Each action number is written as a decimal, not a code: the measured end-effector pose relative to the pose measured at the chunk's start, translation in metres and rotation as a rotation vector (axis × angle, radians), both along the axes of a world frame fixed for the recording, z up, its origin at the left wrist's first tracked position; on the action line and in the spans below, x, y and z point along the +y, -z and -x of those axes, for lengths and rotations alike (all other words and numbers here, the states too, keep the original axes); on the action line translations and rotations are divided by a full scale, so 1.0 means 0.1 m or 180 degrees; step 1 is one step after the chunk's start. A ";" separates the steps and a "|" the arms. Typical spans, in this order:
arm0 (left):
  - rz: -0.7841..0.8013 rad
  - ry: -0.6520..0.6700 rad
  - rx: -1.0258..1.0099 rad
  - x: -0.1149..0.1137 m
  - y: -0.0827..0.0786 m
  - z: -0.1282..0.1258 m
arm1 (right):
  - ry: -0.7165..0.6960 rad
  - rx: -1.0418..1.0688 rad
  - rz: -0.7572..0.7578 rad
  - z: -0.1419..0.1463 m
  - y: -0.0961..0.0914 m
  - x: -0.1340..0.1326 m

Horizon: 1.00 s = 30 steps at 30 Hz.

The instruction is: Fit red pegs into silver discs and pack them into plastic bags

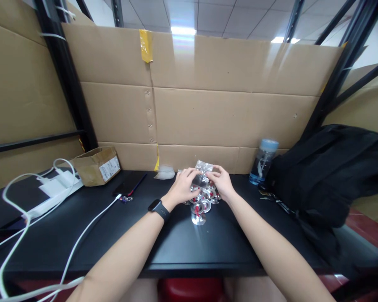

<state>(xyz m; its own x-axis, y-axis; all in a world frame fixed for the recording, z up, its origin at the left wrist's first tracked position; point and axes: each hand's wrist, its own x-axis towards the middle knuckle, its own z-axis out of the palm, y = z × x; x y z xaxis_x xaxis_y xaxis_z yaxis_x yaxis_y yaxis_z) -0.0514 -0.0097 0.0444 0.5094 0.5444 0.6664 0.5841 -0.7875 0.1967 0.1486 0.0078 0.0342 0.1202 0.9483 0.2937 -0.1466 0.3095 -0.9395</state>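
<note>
A pile of shiny round metal discs with red parts (204, 205) lies on the black table. Above its far side, a crinkled clear plastic bag (204, 166) is between my two hands. My left hand (185, 185), a dark watch on its wrist, curls its fingers at the bag's left side, thumb over the discs. My right hand (221, 181) pinches the bag's right side between thumb and fingers. Part of the bag and some discs are hidden by my fingers.
A blue-lidded water bottle (263, 162) and black backpack (330, 176) stand right. Left are an open cardboard box (97, 166), a phone (127, 185), white cables (82, 235) and a power strip (55, 197). A small plastic packet (164, 172) lies before the cardboard wall (208, 117).
</note>
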 end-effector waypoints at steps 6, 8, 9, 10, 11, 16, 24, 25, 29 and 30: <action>-0.0468 -0.0448 0.0425 0.01 0.02 -0.04 | -0.0302 0.0334 0.0066 0.11 0.02 -0.02; -0.0530 -0.0462 0.0426 0.02 0.02 -0.03 | -0.0330 0.0410 0.0058 0.13 0.00 -0.03; -0.0550 -0.0465 0.0412 0.03 0.02 -0.03 | -0.0307 0.0454 0.0089 0.13 -0.01 -0.04; -0.0566 -0.0478 0.0387 0.04 0.01 -0.02 | -0.0258 0.0470 0.0140 0.12 -0.02 -0.03; -0.0578 -0.0505 0.0353 0.05 -0.01 0.00 | -0.0169 0.0429 0.0190 0.11 -0.03 -0.02; -0.0562 -0.1095 0.0094 0.15 -0.16 0.30 | 0.0492 -0.0716 -0.0052 -0.10 0.02 0.09; 0.0180 -0.2125 0.0358 0.45 0.00 1.04 | 0.0400 -0.1327 0.0084 -0.26 0.09 0.18; 0.0282 -0.2172 0.0423 0.48 0.05 1.08 | 0.0336 -0.1277 0.0133 -0.25 0.09 0.18; 0.0544 -0.2237 0.0641 0.59 0.20 1.10 | 0.0151 -0.1189 0.0099 -0.18 0.09 0.16; 0.0598 -0.2234 0.0688 0.61 0.22 1.09 | 0.0081 -0.1261 0.0053 -0.17 0.09 0.15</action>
<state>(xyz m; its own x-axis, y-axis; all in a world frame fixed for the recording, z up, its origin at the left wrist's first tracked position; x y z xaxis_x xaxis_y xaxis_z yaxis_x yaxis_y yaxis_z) -0.1604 0.0512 0.0222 0.1101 0.8835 0.4552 0.9767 -0.1810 0.1152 0.1652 0.0232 0.0255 0.0241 0.9515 0.3067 0.2358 0.2927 -0.9267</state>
